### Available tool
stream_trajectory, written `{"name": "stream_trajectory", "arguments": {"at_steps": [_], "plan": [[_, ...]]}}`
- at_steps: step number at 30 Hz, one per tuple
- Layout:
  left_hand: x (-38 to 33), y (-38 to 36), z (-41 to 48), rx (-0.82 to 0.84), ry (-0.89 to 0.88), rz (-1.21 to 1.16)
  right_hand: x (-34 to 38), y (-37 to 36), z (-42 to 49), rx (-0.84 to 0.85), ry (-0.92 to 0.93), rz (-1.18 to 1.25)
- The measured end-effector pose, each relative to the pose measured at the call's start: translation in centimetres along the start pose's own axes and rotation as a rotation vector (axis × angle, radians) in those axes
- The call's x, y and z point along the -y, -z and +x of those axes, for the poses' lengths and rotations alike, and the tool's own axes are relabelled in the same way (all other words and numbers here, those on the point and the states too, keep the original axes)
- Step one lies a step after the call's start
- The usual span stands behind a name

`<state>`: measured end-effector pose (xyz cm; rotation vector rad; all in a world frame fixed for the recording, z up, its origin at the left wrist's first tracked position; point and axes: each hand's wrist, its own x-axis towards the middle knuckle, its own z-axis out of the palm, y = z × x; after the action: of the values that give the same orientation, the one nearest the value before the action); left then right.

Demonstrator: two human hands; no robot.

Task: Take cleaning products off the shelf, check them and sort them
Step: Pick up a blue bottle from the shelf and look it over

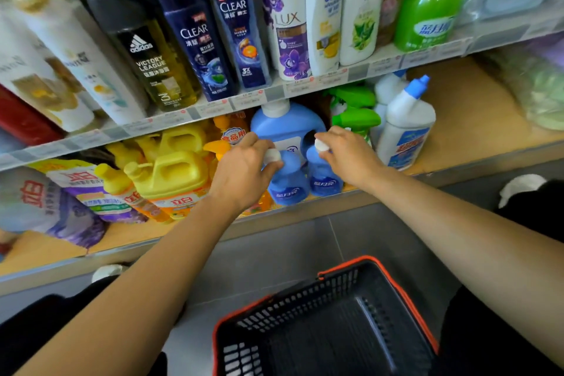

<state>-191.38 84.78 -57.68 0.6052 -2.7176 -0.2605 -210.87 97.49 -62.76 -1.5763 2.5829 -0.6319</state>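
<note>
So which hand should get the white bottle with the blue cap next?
Probably the right hand: it is nearest the white bottle, once it lets go of the right blue bottle. The left hand sits farther off, gripping the left blue bottle.

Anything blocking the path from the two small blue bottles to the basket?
Nothing visible. Left hand and right hand grip the caps of the small blue bottles; they stand at the lower shelf's front edge, and the basket below is open-topped.
</note>
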Motion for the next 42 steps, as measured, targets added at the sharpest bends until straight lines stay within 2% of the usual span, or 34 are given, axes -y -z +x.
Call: {"name": "stream_trajectory", "arguments": {"at_steps": [7,10,15,18,23,29,33,39,42], "plan": [[0.1,-4.5,1.8,0.105,0.116,0.116,-0.4,-0.7,-0.8,-0.022,0.061,-0.021],[0.4,-5.0,1.7,0.116,0.058,0.135,-0.4,-0.9,-0.8,-0.003,0.077,-0.008],[1.1,-5.3,0.7,0.121,-0.073,0.389,0.0,-1.4,-0.8,-0.004,0.053,-0.040],[1.5,-5.1,1.1,0.095,-0.075,0.482,0.1,-1.6,-1.1,-0.029,0.039,-0.060],[2.0,-5.1,1.9,0.118,-0.020,0.404,-0.2,-1.9,-1.0,-0.084,-0.006,-0.044],[3.3,-4.5,1.6,0.088,-0.209,0.277,-0.8,-2.8,-0.9,-0.174,-0.027,0.146],[3.1,-4.9,1.4,0.058,-0.162,0.259,-1.2,-2.8,-0.7,-0.141,-0.034,0.230],[2.6,-4.8,1.6,0.067,-0.064,0.224,-0.6,-2.4,-1.3,-0.062,-0.003,0.143],[2.2,-3.6,0.5,0.052,-0.131,0.141,0.0,-2.1,-1.8,-0.022,-0.006,0.129]]}}
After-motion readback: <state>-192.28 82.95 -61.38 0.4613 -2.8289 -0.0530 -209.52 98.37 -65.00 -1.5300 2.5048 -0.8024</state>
